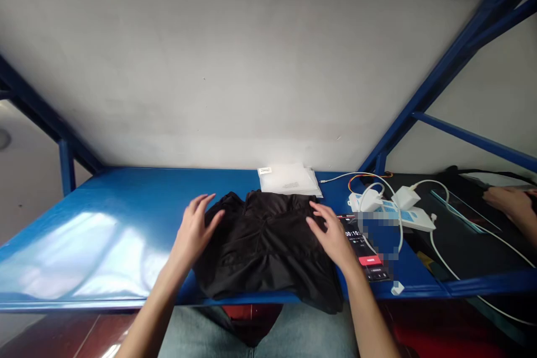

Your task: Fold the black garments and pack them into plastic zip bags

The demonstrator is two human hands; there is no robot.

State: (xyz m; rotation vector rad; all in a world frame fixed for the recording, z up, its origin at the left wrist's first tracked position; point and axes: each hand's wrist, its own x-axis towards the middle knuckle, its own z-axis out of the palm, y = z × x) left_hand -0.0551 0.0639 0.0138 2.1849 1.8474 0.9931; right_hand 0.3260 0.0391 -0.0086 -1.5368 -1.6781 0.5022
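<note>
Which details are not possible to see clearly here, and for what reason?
In the head view:
Black garment: its underside, turned away from the camera.
Phone: part of its screen, covered by pixelated blocks.
White packet: print on its label, too small.
Another person's arm: cut off by the right edge.

On the blue tabletop (138,196), a rumpled black garment (268,246), one corner past the front edge; behind it, a white packet (289,179); to the right, a phone (364,249), cable (356,173), power strip (413,219) and white block (397,289).
</note>
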